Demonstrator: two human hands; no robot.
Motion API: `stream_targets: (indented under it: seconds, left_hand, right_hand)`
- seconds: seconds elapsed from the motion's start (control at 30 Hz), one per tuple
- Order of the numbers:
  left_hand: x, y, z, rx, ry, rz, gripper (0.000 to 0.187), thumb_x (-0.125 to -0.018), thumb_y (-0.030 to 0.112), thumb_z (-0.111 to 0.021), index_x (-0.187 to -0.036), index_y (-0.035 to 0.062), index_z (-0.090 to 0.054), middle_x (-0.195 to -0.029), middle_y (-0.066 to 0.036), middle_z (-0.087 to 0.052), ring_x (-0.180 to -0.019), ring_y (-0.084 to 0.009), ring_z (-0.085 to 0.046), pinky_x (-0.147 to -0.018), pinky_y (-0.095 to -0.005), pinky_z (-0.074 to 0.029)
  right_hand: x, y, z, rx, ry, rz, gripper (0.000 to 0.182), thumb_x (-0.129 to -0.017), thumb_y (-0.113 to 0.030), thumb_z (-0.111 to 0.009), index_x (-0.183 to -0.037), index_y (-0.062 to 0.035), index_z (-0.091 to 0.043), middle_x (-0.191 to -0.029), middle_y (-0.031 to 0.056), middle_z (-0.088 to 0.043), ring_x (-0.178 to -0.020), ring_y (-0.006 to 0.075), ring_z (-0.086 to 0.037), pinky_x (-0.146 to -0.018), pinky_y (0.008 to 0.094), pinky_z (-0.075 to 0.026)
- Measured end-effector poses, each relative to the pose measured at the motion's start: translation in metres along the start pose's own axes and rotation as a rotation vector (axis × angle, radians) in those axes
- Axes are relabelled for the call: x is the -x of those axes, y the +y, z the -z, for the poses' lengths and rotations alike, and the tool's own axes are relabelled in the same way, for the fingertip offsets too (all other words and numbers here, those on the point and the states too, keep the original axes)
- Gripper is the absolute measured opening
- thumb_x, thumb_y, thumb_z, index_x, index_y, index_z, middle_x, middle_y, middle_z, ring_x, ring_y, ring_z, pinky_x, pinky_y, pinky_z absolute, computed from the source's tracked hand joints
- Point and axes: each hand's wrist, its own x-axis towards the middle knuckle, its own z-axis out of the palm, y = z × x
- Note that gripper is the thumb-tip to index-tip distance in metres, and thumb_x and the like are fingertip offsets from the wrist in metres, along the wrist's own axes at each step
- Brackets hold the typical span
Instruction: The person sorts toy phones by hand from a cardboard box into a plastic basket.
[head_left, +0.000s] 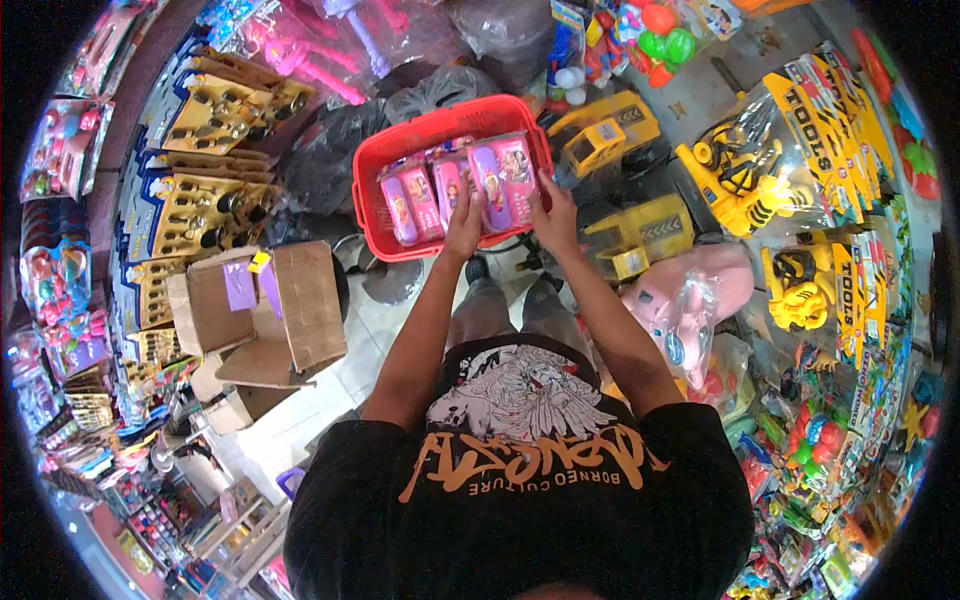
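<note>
A red plastic basket (372, 232) stands in front of the person, with several pink packages in it. One pink package (512, 188) with a purple item lies on the basket's right side, between the two hands. My left hand (465, 222) is at the package's left edge, fingers pointing up, closed on it. My right hand (553, 215) grips its right edge near the basket's right wall. Further left are another pink package (410, 208) and a middle one (450, 185), partly covered by its neighbour and my left hand.
An open cardboard box (315, 310) is at the left, below carded toys (205, 215). Yellow toy trucks (635, 235) and a pink wrapped toy (700, 285) stand at the right, beside yellow tool packs (800, 130). Dark plastic bags (325, 160) lie behind the basket's left side.
</note>
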Motion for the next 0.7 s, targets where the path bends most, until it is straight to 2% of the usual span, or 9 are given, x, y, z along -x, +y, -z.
stream_targets:
  seconds: [0.2, 0.3, 0.33, 0.4, 0.47, 0.5, 0.57, 0.63, 0.7]
  left_hand:
    - [0.028, 0.011, 0.009, -0.101, 0.145, -0.037, 0.049, -0.096, 0.027, -0.034, -0.135, -0.0009, -0.028, -0.139, -0.016, -0.028, -0.129, -0.0257, -0.025, -0.106, -0.0331, -0.019]
    - [0.050, 0.013, 0.016, -0.203, 0.278, -0.128, 0.042, -0.094, 0.027, -0.039, -0.123, -0.0022, -0.043, -0.113, -0.015, -0.051, -0.106, -0.0251, -0.048, -0.092, -0.0356, -0.035]
    - [0.058, 0.011, 0.016, -0.208, 0.347, -0.261, 0.033, -0.092, 0.024, -0.043, -0.112, -0.0024, -0.049, -0.097, -0.012, -0.052, -0.086, -0.0200, -0.049, -0.078, -0.0337, -0.039]
    - [0.084, 0.017, 0.022, -0.174, 0.292, -0.207, 0.025, -0.092, 0.018, -0.043, -0.105, -0.0014, -0.052, -0.088, -0.009, -0.053, -0.077, -0.0167, -0.049, -0.070, -0.0292, -0.041]
    - [0.106, -0.004, 0.028, -0.090, 0.163, -0.111, 0.023, -0.093, 0.018, -0.043, -0.105, 0.0002, -0.053, -0.083, -0.008, -0.054, -0.074, -0.0158, -0.051, -0.067, -0.0281, -0.042]
    - [0.118, -0.017, 0.030, 0.001, 0.072, -0.021, 0.023, -0.093, 0.018, -0.043, -0.105, 0.0012, -0.053, -0.080, -0.007, -0.055, -0.073, -0.0155, -0.051, -0.067, -0.0279, -0.043]
    - [0.147, -0.066, 0.038, -0.008, -0.130, 0.107, 0.030, -0.092, 0.027, -0.045, -0.107, 0.0017, -0.053, -0.086, -0.011, -0.059, -0.078, -0.0201, -0.057, -0.071, -0.0315, -0.045]
    - [0.176, -0.094, 0.049, -0.289, -0.335, 0.430, 0.042, -0.090, 0.037, -0.048, -0.112, 0.0013, -0.052, -0.096, -0.016, -0.062, -0.087, -0.0271, -0.060, -0.077, -0.0361, -0.045]
    - [0.210, -0.163, 0.062, -0.596, -0.521, 0.593, 0.053, -0.086, 0.047, -0.049, -0.116, 0.0035, -0.051, -0.103, -0.019, -0.061, -0.093, -0.0317, -0.059, -0.082, -0.0385, -0.045]
  right_hand:
    - [0.022, 0.002, 0.008, -0.118, 0.214, -0.142, 0.024, -0.087, -0.019, -0.057, -0.105, -0.0030, -0.057, -0.096, 0.0076, -0.058, -0.088, 0.0165, -0.053, -0.074, 0.0295, -0.043]
    - [0.053, -0.005, 0.023, -0.221, 0.099, -0.167, 0.020, -0.084, -0.015, -0.059, -0.099, -0.0024, -0.057, -0.091, 0.0122, -0.057, -0.088, 0.0237, -0.053, -0.082, 0.0360, -0.040]
    - [0.065, -0.003, 0.024, -0.183, 0.072, -0.150, 0.017, -0.084, -0.014, -0.058, -0.097, -0.0023, -0.057, -0.089, 0.0120, -0.057, -0.085, 0.0238, -0.054, -0.080, 0.0363, -0.041]
    - [0.093, 0.001, 0.022, -0.149, 0.033, -0.124, 0.015, -0.084, -0.014, -0.058, -0.094, -0.0021, -0.057, -0.088, 0.0117, -0.057, -0.083, 0.0239, -0.054, -0.078, 0.0366, -0.042]
    - [0.116, 0.000, 0.019, -0.255, -0.222, -0.388, 0.015, -0.086, -0.016, -0.057, -0.093, -0.0021, -0.058, -0.089, 0.0091, -0.059, -0.082, 0.0168, -0.056, -0.073, 0.0293, -0.043]
    - [0.136, 0.019, 0.010, -0.258, -0.232, -0.374, 0.015, -0.086, -0.016, -0.057, -0.093, -0.0021, -0.058, -0.089, 0.0091, -0.059, -0.082, 0.0168, -0.056, -0.073, 0.0293, -0.043]
    - [0.173, 0.071, -0.010, 0.008, -0.554, -0.080, 0.021, -0.085, -0.022, -0.057, -0.093, -0.0035, -0.060, -0.092, 0.0123, -0.062, -0.087, 0.0212, -0.059, -0.076, 0.0328, -0.045]
    - [0.178, 0.057, -0.002, 0.163, -1.001, -0.186, 0.031, -0.083, -0.033, -0.057, -0.095, -0.0046, -0.062, -0.100, 0.0143, -0.061, -0.094, 0.0258, -0.059, -0.080, 0.0366, -0.046]
    - [0.222, 0.115, -0.020, 0.237, -1.194, -0.105, 0.034, -0.082, -0.035, -0.055, -0.096, -0.0052, -0.063, -0.099, 0.0134, -0.062, -0.094, 0.0264, -0.059, -0.080, 0.0375, -0.046]
